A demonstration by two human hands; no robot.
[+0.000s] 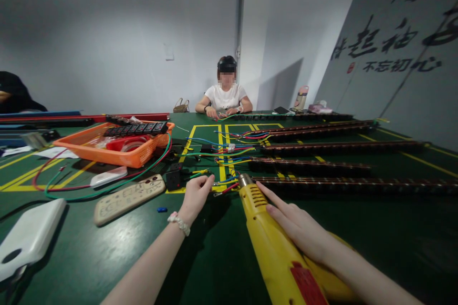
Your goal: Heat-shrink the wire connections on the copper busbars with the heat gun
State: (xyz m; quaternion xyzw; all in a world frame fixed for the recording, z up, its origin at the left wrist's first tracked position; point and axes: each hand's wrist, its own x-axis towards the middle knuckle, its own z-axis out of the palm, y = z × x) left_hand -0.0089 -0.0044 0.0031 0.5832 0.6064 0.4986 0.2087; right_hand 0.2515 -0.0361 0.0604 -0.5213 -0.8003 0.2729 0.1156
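My right hand [293, 221] lies along the top of a yellow heat gun [266, 243], gripping its body; the metal nozzle [245, 180] points at a bundle of coloured wires [225, 182] at the end of a long dark power strip [350, 184]. My left hand [196, 196] pinches those wires just left of the nozzle, fingers closed on them. A white bead bracelet [179, 223] sits on that wrist. A small black switch part [173, 178] lies beside the left hand.
An orange basket [107, 152] with black sockets stands at the left, ringed by red and green cables. A beige remote-shaped plate [129, 198] and a white box [28, 238] lie near me. Three more long strips [322, 147] stretch rightward. A person in white sits across the green table [214, 257].
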